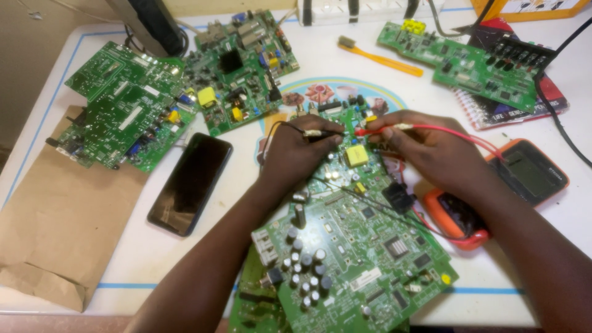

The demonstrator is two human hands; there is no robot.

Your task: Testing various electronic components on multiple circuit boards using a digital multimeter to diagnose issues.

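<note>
A large green circuit board [357,253] with several capacitors lies in front of me on the white table [123,246]. My left hand [296,151] grips a black test probe [320,133], its tip pressed near a yellow component [356,156] on the board. My right hand [425,145] pinches a red test probe [370,131], tip pointing left toward the black one. A red lead [459,132] runs from it to an orange multimeter [524,172] at the right, partly hidden by my right forearm.
A black phone [190,183] lies left of the board. Two more green boards [126,108] [237,68] sit at the back left, another [468,61] at the back right over a notebook [512,114]. A brown paper bag [55,216], an orange-handled brush [379,57] and a power strip [357,9] are also here.
</note>
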